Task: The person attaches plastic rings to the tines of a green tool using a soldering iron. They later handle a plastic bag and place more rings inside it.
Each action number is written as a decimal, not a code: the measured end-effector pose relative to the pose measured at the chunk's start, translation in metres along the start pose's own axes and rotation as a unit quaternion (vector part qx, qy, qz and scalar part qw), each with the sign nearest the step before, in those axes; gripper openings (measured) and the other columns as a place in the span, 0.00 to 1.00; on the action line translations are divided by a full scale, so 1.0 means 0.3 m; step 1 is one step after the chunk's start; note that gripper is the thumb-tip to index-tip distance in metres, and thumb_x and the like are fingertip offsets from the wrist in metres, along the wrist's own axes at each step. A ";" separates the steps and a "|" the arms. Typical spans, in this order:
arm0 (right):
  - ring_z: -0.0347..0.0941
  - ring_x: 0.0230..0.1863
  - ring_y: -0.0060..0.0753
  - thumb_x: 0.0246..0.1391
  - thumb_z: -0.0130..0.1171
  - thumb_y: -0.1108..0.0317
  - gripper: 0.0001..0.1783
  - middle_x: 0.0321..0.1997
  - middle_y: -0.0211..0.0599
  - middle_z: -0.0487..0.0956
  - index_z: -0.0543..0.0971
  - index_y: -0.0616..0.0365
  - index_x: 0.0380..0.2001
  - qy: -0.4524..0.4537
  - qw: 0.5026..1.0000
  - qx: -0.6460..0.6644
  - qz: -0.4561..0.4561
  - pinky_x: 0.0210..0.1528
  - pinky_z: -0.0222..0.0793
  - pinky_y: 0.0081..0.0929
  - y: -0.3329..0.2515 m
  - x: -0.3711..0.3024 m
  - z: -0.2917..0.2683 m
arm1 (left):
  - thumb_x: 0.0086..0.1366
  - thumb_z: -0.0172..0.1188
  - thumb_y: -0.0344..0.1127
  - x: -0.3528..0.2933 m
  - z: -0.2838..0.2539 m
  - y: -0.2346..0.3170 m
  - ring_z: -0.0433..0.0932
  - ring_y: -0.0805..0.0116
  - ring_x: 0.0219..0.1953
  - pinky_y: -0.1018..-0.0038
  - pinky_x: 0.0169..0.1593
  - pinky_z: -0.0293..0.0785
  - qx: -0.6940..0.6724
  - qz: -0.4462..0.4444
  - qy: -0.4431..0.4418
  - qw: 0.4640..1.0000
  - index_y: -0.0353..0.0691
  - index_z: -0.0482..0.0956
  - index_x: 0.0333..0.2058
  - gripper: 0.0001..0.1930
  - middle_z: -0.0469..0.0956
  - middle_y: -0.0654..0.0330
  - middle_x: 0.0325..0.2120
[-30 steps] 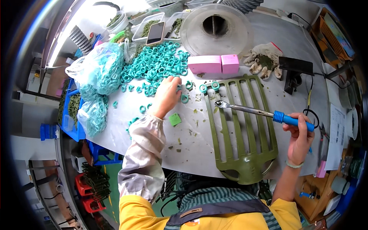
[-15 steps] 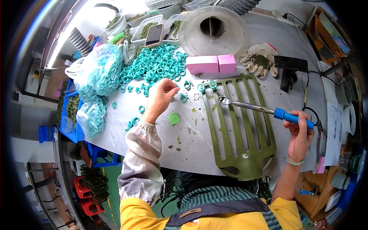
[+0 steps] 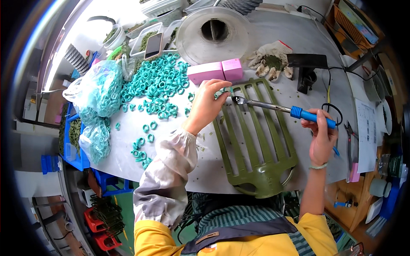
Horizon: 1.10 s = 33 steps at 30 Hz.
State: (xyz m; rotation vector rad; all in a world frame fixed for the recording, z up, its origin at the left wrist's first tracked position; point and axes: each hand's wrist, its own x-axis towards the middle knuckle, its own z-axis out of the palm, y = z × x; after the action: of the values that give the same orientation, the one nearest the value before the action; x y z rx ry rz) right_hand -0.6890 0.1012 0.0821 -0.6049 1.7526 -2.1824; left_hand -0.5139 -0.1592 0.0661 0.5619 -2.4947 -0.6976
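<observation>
My left hand [image 3: 206,106] is closed in a pinch at the far left corner of an olive-green slotted frame [image 3: 258,176]. Teal ring pieces [image 3: 223,91] show at its fingertips; whether these are held or fixed to the frame is partly hidden by the fingers. My right hand [image 3: 322,141] grips a soldering iron [image 3: 311,117] by its blue handle. The iron's broad metal tip lies over the frame's far left end, close beside my left fingertips. A heap of loose teal rings [image 3: 154,77] lies to the left.
Clear bags of teal rings [image 3: 100,89] stand at the left, above a blue crate [image 3: 83,160]. Pink blocks [image 3: 207,73], a round translucent cover [image 3: 192,38], a stained glove [image 3: 273,62] and a phone [image 3: 153,45] are behind. Pliers [image 3: 350,136] and a cord lie at the right.
My left hand has moved right, from beside the loose rings to the frame's corner. The iron stays over that corner in my right hand. The whole view has shifted slightly.
</observation>
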 end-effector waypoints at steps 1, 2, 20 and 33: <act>0.81 0.28 0.28 0.65 0.55 0.64 0.14 0.33 0.38 0.83 0.81 0.67 0.36 0.003 1.000 0.000 0.000 0.34 0.79 0.26 0.013 0.003 0.001 | 0.61 0.64 0.29 0.001 0.017 -0.009 0.78 0.61 0.47 0.69 0.50 0.75 -0.001 0.002 -0.002 1.000 0.38 0.82 0.46 0.14 0.80 0.57 0.44; 0.81 0.28 0.28 0.65 0.55 0.64 0.14 0.34 0.38 0.83 0.81 0.67 0.36 -0.004 1.000 0.004 0.005 0.34 0.79 0.26 0.027 0.007 0.003 | 0.61 0.65 0.30 0.001 0.032 -0.019 0.78 0.57 0.47 0.67 0.51 0.74 -0.010 -0.014 -0.002 1.000 0.39 0.82 0.46 0.14 0.80 0.55 0.44; 0.80 0.25 0.28 0.64 0.55 0.65 0.14 0.33 0.38 0.82 0.81 0.68 0.35 0.040 0.999 0.020 -0.003 0.32 0.79 0.26 -0.051 -0.005 -0.085 | 0.60 0.68 0.36 -0.058 -0.025 0.122 0.76 0.60 0.33 0.69 0.37 0.73 -0.026 0.014 0.050 0.998 0.37 0.80 0.34 0.10 0.75 0.57 0.29; 0.78 0.24 0.22 0.63 0.56 0.61 0.14 0.32 0.34 0.82 0.81 0.62 0.34 0.071 0.997 -0.002 0.004 0.33 0.77 0.23 -0.091 -0.078 -0.143 | 0.51 0.71 0.45 -0.545 -0.121 0.233 0.72 0.53 0.45 0.64 0.48 0.73 -0.011 0.091 -0.314 0.945 0.36 0.73 0.43 0.26 0.71 0.54 0.45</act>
State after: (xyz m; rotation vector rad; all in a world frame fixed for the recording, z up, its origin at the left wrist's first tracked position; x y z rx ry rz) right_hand -0.6880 0.1549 0.0975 -0.4523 1.8242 -2.2671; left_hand -0.3811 -0.0360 0.0776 0.0899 -3.0612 -0.9422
